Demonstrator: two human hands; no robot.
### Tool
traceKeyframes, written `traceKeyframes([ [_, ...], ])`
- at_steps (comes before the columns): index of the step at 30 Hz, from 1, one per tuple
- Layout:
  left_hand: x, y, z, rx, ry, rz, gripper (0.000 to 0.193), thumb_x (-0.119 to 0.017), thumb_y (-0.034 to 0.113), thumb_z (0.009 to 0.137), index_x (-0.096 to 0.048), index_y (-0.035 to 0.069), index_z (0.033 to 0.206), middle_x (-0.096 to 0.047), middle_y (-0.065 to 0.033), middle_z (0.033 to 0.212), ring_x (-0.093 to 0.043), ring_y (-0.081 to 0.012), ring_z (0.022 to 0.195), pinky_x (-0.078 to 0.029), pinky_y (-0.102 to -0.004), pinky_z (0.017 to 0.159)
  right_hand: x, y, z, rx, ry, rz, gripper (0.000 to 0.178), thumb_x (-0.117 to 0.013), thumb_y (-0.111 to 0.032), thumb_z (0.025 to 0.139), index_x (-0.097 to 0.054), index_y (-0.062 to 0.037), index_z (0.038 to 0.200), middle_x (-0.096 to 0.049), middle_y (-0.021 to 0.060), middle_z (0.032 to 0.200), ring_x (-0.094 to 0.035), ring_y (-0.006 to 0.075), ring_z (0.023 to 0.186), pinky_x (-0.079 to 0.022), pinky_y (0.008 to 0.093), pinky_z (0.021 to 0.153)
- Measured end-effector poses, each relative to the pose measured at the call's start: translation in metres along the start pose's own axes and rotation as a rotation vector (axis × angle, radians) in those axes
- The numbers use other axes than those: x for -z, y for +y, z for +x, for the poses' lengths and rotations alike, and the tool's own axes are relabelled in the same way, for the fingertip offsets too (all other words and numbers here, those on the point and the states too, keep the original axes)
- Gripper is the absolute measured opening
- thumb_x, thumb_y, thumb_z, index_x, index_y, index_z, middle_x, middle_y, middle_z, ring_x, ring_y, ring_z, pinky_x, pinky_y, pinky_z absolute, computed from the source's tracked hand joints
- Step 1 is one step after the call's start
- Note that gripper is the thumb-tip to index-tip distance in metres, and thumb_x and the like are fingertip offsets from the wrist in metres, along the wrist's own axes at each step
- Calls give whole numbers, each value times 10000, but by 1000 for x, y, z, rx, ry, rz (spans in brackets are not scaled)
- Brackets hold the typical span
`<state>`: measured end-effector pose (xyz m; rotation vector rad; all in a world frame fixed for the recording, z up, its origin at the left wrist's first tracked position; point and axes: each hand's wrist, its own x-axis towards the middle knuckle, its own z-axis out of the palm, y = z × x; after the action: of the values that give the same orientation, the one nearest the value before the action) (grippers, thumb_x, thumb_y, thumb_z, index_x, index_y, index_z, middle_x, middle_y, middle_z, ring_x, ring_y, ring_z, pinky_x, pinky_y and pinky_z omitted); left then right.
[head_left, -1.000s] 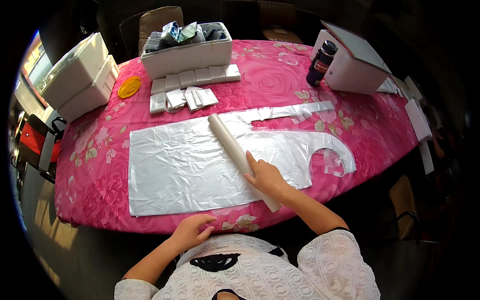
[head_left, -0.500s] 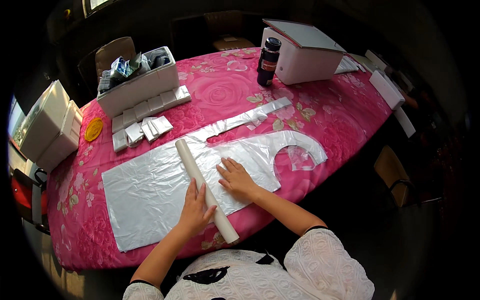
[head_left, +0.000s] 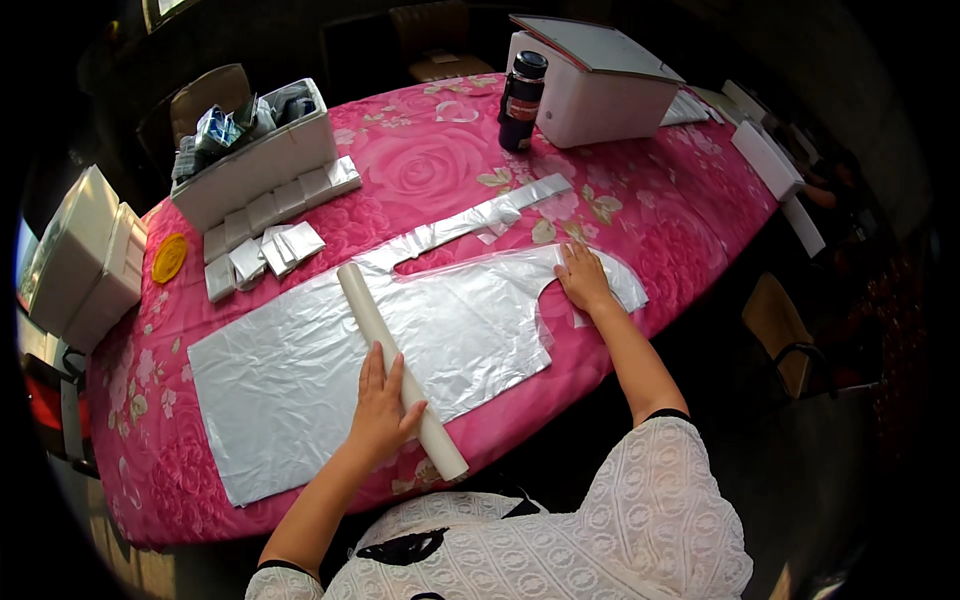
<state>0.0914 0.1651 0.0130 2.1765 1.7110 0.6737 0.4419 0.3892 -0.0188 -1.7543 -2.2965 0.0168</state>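
A thin, whitish plastic apron (head_left: 270, 380) lies spread and wrinkled across the table, one strap pointing to the far right and a curved strap at its right end. Across its middle lies a pale roller tube (head_left: 372, 310), its near end by the table edge. My left hand (head_left: 385, 405) rests on the tube with fingers stretched out and thumb apart. On the curved strap at the right, my right hand (head_left: 585, 280) lies flat and open, covering part of the strap.
Beyond the apron are several small folded plastic packets (head_left: 265, 255) and a white foam box (head_left: 255, 165) of packaged items. A yellow coil (head_left: 170, 258) lies at left. A dark flask (head_left: 522, 105) stands beside a white box (head_left: 610, 100). The pink floral tablecloth (head_left: 420, 170) covers the table.
My right hand has moved right and away from me, from the apron's middle to the curved strap. My left hand stays on the tube. The whole view has shifted slightly.
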Motion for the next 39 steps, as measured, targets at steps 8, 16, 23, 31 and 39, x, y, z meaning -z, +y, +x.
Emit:
traceKeyframes([
  [8,-3,3,11,-1,-1,-14,657,-617,305,754,-375,-1,1283,-117,-267,1413,-144,-432,1291,-187,-453,1051,11,3,0,-3,191,71,152,-591,-181,742,-611,-52,820,-612,114,884,-580,285,860,-454,381,761],
  [16,-5,4,10,-6,-6,-34,651,-611,290,747,-375,9,1285,-109,-272,1413,-122,-433,1298,-176,-457,1053,30,-3,14,-173,198,125,146,-630,-147,687,-592,-65,802,-611,109,792,-601,296,749,-474,403,673],
  [23,-6,4,8,-18,28,-21,647,-625,321,743,-403,11,1265,-140,-259,1407,-144,-422,1295,-208,-458,1043,43,8,22,-145,133,441,231,-646,-154,718,-619,-24,907,-616,62,701,-587,193,648,-469,307,623],
  [31,-6,-1,11,-39,215,-244,661,-592,321,788,-330,-13,1295,-210,-244,1391,-192,-411,1276,-213,-446,1039,92,-105,9,-226,-450,1278,255,-626,-214,821,-596,-42,1006,-609,1,816,-514,52,614,-414,196,563],
  [39,38,-7,12,580,-179,-1545,510,-474,382,886,-414,4,1223,-586,-127,1021,-600,-170,858,-478,-302,786,66,-253,-87,486,-801,1248,433,-582,-192,833,-468,-14,1210,-564,116,1113,-570,197,925,-446,300,817],
])
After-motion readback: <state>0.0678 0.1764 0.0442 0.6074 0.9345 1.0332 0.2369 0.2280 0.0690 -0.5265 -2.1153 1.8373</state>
